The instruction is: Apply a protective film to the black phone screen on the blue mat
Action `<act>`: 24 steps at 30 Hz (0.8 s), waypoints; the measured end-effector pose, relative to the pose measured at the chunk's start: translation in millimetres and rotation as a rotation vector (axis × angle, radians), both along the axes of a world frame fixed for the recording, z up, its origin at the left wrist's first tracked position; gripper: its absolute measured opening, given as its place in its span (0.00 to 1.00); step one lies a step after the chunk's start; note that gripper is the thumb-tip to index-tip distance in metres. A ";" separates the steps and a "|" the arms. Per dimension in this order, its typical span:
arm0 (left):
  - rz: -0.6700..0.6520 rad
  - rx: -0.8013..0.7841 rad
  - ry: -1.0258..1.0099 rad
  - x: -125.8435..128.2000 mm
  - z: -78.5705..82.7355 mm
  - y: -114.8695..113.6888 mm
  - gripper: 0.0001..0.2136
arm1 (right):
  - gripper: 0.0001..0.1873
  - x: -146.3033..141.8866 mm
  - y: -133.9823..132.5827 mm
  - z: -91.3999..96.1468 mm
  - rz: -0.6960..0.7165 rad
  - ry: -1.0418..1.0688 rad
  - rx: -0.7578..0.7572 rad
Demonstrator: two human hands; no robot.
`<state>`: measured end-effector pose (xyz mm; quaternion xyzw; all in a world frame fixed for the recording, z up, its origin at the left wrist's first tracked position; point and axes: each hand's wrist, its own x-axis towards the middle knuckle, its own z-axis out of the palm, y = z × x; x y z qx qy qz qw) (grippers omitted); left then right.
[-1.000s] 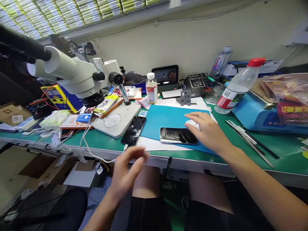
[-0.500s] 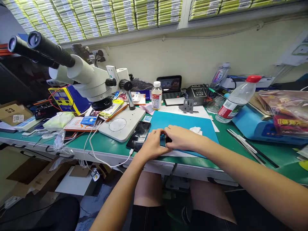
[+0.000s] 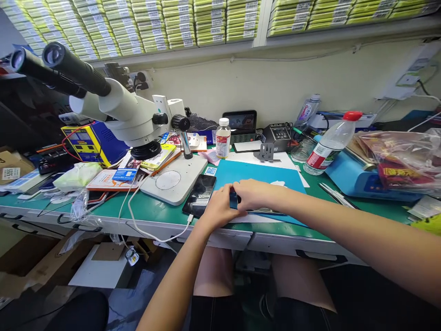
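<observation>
On the blue mat (image 3: 255,170), my left hand (image 3: 220,204) and my right hand (image 3: 253,195) meet with fingertips curled close together. They close on the left end of a flat dark device, apparently a phone (image 3: 270,212), whose thin edge shows below my right wrist. Most of it is hidden by the hand and forearm. What exactly the fingertips pinch is too small to make out. To the left lies a larger black tablet-like device (image 3: 200,195), screen up, beside my left hand. A white cable (image 3: 172,236) ends at its lower corner. Crumpled white tissue (image 3: 278,183) sits behind my right forearm.
A microscope (image 3: 129,119) on a white base (image 3: 168,186) stands left. Behind the mat are a capped bottle (image 3: 223,139), a small screen (image 3: 240,121) and a black control box (image 3: 276,136). At right, a red-capped bottle (image 3: 327,149) stands by a blue machine (image 3: 354,179).
The view has shifted slightly. Both hands stay together at the mat's front left; the dark edge under my right wrist now shows, and the dark piece between the fingers looks narrower.
</observation>
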<state>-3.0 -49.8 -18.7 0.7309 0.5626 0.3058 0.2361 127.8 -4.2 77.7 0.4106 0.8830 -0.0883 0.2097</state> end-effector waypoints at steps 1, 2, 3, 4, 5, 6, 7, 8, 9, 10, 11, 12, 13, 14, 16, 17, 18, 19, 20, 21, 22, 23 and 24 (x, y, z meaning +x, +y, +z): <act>0.000 0.003 0.006 0.1 0.2 -0.3 0.31 | 0.25 -0.5 -0.6 -0.3 0.001 0.001 0.002; -0.001 0.009 0.009 0.3 0.3 -0.6 0.31 | 0.25 -0.8 -1.1 -0.6 0.004 0.003 0.004; -0.002 0.016 0.012 0.4 0.4 -0.8 0.31 | 0.25 -1.0 -1.5 -0.8 0.009 0.007 0.006; -0.005 0.023 0.013 0.5 0.3 -0.9 0.31 | 0.25 -1.0 -1.9 -1.0 0.015 0.011 0.006; -0.009 0.029 0.015 0.5 0.2 -0.9 0.32 | 0.25 -1.1 -2.3 -1.0 0.020 0.014 0.006; -0.013 0.033 0.018 0.5 0.0 -0.9 0.32 | 0.25 -1.1 -2.6 -1.0 0.024 0.016 0.005; -0.017 0.035 0.021 0.5 -0.2 -0.8 0.32 | 0.25 -1.3 -3.0 -1.0 0.027 0.018 0.005; -0.018 0.037 0.023 0.5 -0.3 -0.7 0.32 | 0.25 -1.6 -3.5 -0.9 0.028 0.017 0.006; -0.017 0.038 0.029 0.4 -0.3 -0.6 0.31 | 0.26 -2.1 -4.1 -0.7 0.027 0.015 0.008; -0.015 0.039 0.036 0.4 -0.3 -0.6 0.31 | 0.26 -2.6 -4.7 -0.5 0.025 0.012 0.010; -0.013 0.040 0.044 0.5 -0.1 -0.6 0.30 | 0.27 -3.2 -5.3 -0.3 0.024 0.009 0.013; -0.013 0.041 0.052 0.5 0.2 -0.7 0.29 | 0.27 -3.8 -5.9 -0.1 0.024 0.006 0.014; -0.014 0.042 0.059 0.7 0.4 -0.9 0.29 | 0.27 -4.4 -6.5 0.1 0.024 0.003 0.014; -0.015 0.043 0.062 0.9 0.7 -1.0 0.29 | 0.27 -5.0 -6.9 0.3 0.025 0.000 0.015; -0.013 0.044 0.061 1.2 1.0 -1.2 0.29 | 0.27 -5.8 -7.4 0.9 0.024 -0.006 0.015; -0.010 0.045 0.059 1.4 1.0 -1.2 0.29 | 0.28 -6.0 -7.5 1.2 0.023 -0.008 0.015; -0.006 0.046 0.058 1.5 0.9 -1.1 0.29 | 0.28 -6.1 -7.6 1.6 0.021 -0.010 0.015; -0.001 0.045 0.061 1.5 0.9 -1.1 0.30 | 0.29 -6.2 -7.7 2.0 0.021 -0.011 0.015; 0.002 0.042 0.065 1.5 0.9 -1.1 0.30 | 0.29 -6.2 -7.8 2.3 0.022 -0.010 0.015; 0.001 0.038 0.071 1.4 1.0 -1.1 0.29 | 0.29 -6.1 -8.0 2.5 0.024 -0.009 0.014; -0.002 0.034 0.077 1.4 1.2 -1.2 0.29 | 0.29 -5.9 -8.2 2.6 0.026 -0.007 0.014; -0.005 0.032 0.080 1.3 1.6 -1.5 0.29 | 0.28 -5.6 -8.4 2.7 0.027 -0.005 0.013; -0.009 0.032 0.081 1.4 2.1 -1.7 0.29 | 0.28 -5.4 -8.7 2.7 0.028 -0.002 0.011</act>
